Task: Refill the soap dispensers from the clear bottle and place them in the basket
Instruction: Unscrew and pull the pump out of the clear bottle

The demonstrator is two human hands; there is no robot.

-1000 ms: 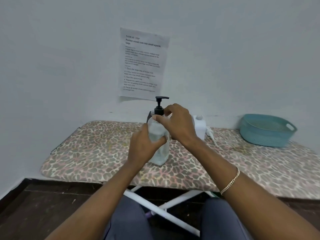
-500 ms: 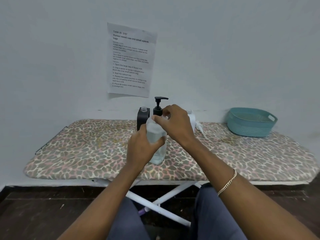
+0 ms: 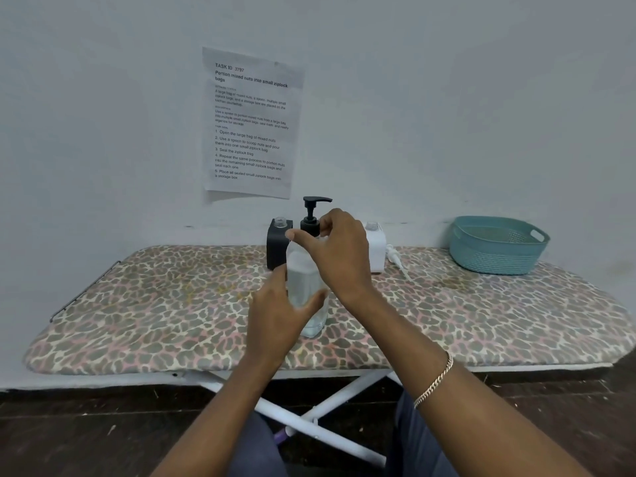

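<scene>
- On the board (image 3: 144,304), near the middle, stands the clear bottle (image 3: 311,304), upright on the spotted cover.
- The left hand (image 3: 280,315) wraps the bottle's lower part from the left, with the thumb on the front and the fingers behind.
- The right hand (image 3: 339,256) is at the bottle's top, with thumb and fingers pinched round the collar of the black pump (image 3: 315,215).
- The pump's spout points right, above the right hand.
- Just behind the bottle on the left stands a black dispenser (image 3: 277,246). Its neck is open, with no pump on it.
- Just behind the right hand stands a white dispenser (image 3: 375,247). Its neck is open too.
- A white pump (image 3: 395,259) lies on the board, just right of the white dispenser, with its tube pointing toward the front.
- The teal basket (image 3: 495,246) sits at the back right of the board, well apart from the bottles. I cannot see the whole inside of it.
- A paper (image 3: 251,122) with printed words hangs on the wall, above the black dispenser.
- A bracelet (image 3: 435,380) is on the right wrist.
- White legs (image 3: 330,404) cross under the board, above a dark floor.
- The person's knees show at the bottom, in dark trousers.
</scene>
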